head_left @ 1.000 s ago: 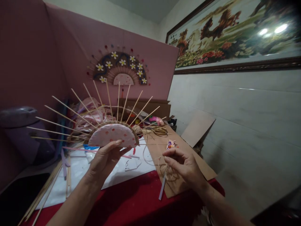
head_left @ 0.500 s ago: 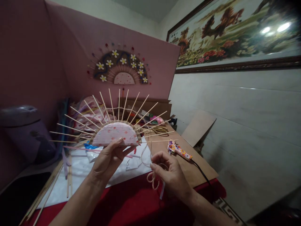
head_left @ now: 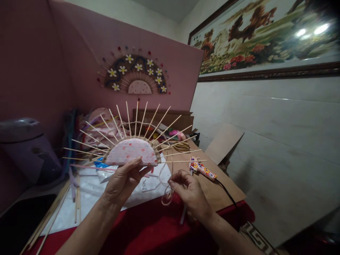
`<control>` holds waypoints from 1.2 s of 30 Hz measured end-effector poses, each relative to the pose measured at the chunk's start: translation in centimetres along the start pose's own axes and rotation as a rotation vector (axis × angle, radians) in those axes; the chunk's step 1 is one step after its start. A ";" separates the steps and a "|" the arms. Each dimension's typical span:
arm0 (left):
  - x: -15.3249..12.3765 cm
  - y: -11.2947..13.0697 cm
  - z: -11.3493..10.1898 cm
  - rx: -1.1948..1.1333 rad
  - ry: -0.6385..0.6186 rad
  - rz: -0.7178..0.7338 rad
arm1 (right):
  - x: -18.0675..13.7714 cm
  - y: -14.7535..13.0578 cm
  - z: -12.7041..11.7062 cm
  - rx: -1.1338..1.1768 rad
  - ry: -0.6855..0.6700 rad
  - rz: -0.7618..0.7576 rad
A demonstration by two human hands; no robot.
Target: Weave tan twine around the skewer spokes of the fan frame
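My left hand (head_left: pixel 122 180) grips the lower edge of a half-round pink dotted piece (head_left: pixel 131 151) with several thin wooden sticks fanning out from its rim. A band of tan cord runs along that rim. My right hand (head_left: pixel 189 193) pinches a strand of the tan cord (head_left: pixel 168 194), which loops below my fingers and leads up to the right corner of the piece. Both hands are over the red table (head_left: pixel 151 230).
A flower-patterned glue gun (head_left: pixel 202 169) with a black cable lies on brown cardboard (head_left: pixel 225 189) to the right. Loose sticks (head_left: pixel 50 219) and white sheets lie at left. A finished fan decoration (head_left: pixel 135 76) hangs on the pink board. A grey appliance (head_left: pixel 23 145) stands at far left.
The stick fan has turned more upright and shifted right. My right hand moved left toward it, drawing the cord strand in; the glue gun became visible.
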State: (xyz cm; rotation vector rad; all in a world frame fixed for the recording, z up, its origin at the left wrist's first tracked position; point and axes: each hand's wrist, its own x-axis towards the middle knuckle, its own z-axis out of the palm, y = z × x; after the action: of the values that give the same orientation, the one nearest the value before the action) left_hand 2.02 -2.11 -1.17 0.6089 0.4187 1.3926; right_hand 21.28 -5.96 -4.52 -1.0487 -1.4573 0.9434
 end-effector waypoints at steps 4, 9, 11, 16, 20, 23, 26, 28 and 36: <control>0.1 0.0 0.0 -0.003 0.012 -0.001 | 0.3 -0.2 -0.7 0.025 -0.036 0.023; 0.2 0.1 0.0 -0.028 0.005 0.028 | 0.3 0.0 -2.2 0.058 0.011 0.076; 0.2 0.1 0.1 -0.033 0.002 0.034 | 0.0 0.2 -2.8 -0.059 0.030 0.057; 0.1 0.2 0.3 -0.050 0.055 0.047 | -1.5 -0.3 -3.7 -0.462 -0.113 -0.039; 0.2 0.1 0.2 -0.056 0.047 0.058 | -3.2 -1.0 -3.8 -0.701 -0.185 -0.186; 0.3 0.1 0.2 -0.068 0.051 0.062 | -4.6 -0.7 -3.7 -0.861 -0.173 -0.451; 0.4 0.1 0.2 -0.066 0.045 0.068 | -5.8 0.1 -3.8 -0.960 -0.175 -0.687; 0.5 0.1 0.2 -0.054 0.032 0.078 | -6.3 0.6 -3.7 -0.989 -0.198 -0.768; 0.9 0.2 -0.1 -0.019 0.065 0.122 | -8.5 2.3 -1.7 -1.044 -0.264 -1.061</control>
State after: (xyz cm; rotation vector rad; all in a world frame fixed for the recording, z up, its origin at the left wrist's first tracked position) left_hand 1.96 -1.15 -1.07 0.5822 0.4252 1.5346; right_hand 23.76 -13.30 -9.04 -0.6096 -2.4112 -0.5414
